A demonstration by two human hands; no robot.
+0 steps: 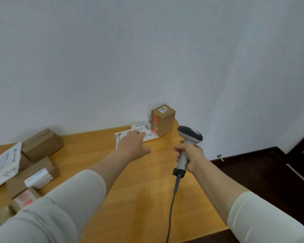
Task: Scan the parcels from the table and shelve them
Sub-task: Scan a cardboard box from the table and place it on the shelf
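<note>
Task looks barely begun: right hand (189,156) grips scanner (189,135), left hand (132,149) reaches straight-fingered, holding nothing, over white mailer (152,136) at table (139,199) far edge beside upright box (163,121), parcel pile (33,160) at left also unshelved, no shelf visible.

left arm (102,165): reaches forward from the lower left, almost straight; pale sleeve (60,207) covers it to mid-forearm, bare beyond.
left hand (132,146): palm down, fingers straight and pointing away, thumb spread to the right; grips nothing.
right arm (216,178): comes in from the lower right, forearm bare, upper part sleeved.
right hand (189,155): fingers and thumb curled round the handle of the scanner (189,135), held upright.
2 hands: apart, the left farther forward than the right.
</note>
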